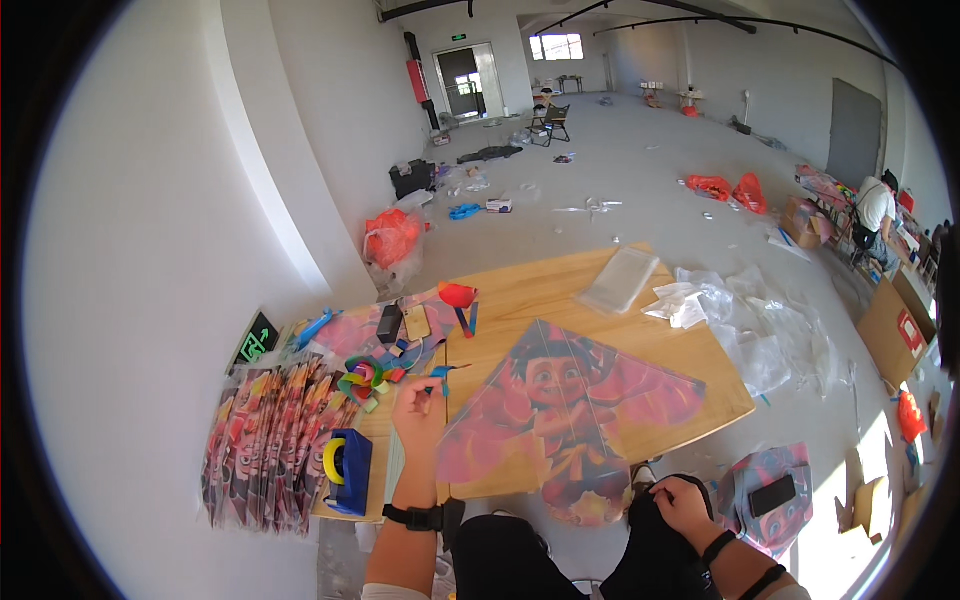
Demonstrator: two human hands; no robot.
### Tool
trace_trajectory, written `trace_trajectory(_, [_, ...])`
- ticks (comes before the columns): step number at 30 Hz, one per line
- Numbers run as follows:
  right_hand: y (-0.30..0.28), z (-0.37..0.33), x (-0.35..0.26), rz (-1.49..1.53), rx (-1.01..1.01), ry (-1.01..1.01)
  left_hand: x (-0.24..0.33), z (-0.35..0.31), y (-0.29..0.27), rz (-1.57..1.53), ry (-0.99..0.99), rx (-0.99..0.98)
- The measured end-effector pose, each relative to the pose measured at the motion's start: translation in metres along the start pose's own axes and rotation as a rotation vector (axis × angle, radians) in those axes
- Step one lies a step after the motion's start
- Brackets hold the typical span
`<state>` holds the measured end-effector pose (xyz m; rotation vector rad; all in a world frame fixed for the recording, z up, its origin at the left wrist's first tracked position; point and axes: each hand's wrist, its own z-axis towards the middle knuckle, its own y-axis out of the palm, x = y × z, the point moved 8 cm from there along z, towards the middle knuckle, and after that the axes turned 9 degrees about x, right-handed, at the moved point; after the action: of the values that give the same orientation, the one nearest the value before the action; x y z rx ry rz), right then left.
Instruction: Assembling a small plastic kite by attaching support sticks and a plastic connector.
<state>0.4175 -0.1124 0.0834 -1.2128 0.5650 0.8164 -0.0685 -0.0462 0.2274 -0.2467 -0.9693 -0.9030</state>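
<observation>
A kite (570, 400) printed with a cartoon figure lies spread on the wooden table (520, 285), its rounded lower end hanging over the near edge. At its left side my left hand (418, 408) is raised above the table, fingers pinched on a small blue strip (439, 376). Coiled colourful ribbons (362, 380) sit just left of that hand. Nearer to me stands a blue tape dispenser (352, 480) with a yellow roll. My right hand (683, 502) rests on my right knee, away from the kite, its fingers loosely curled with nothing visible in them.
Several bagged kites (265, 440) overlap at the table's left end. Beyond the ribbons are a black box (390, 323) and a phone (417, 322). A clear plastic case (620, 280) lies at the far edge. Right of the table are plastic wrapping (775, 325) and a dark phone (773, 494).
</observation>
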Motion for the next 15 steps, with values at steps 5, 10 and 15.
trace_trajectory(5, [0.011,-0.006,-0.023,0.013,-0.126,-0.034,0.092,-0.096,0.025,0.119,0.062,-0.294])
trace_trajectory(10, [0.017,-0.018,-0.149,0.563,-0.246,-0.041,0.138,-0.184,0.039,-0.182,-0.307,-0.414])
trace_trajectory(15, [0.008,-0.018,-0.203,0.960,-0.316,0.146,0.168,-0.226,0.047,-0.151,-0.300,-0.555])
